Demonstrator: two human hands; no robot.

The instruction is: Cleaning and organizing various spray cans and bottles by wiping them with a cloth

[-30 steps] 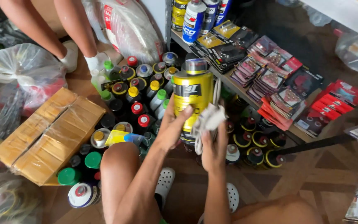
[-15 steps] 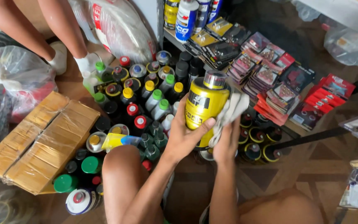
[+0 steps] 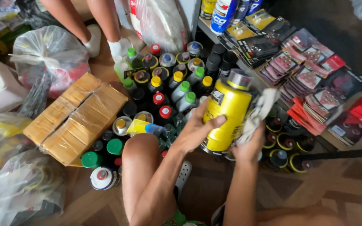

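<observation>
A large yellow bottle [image 3: 227,113] with a silver cap is held tilted above the floor. My left hand [image 3: 195,132] grips its lower left side. My right hand [image 3: 250,146] presses a white cloth [image 3: 258,111] against the bottle's right side. Below and behind the bottle stand several spray cans and bottles [image 3: 170,90] with green, red and yellow caps. Several dark cans with yellow rims [image 3: 281,146] sit to the right of my hands. My bare knees are at the bottom of the view.
Taped cardboard boxes [image 3: 74,117] lie at the left. Clear plastic bags [image 3: 47,56] sit around them. A low shelf [image 3: 248,69] holds stacked packets [image 3: 311,71]. Another person's legs in white socks [image 3: 105,39] stand at the back. A black rod [image 3: 340,154] lies at the right.
The yellow bottle has been lifted off the floor and tilted, moving right in view. The cloth has moved along its right side, with both hands still holding it.
</observation>
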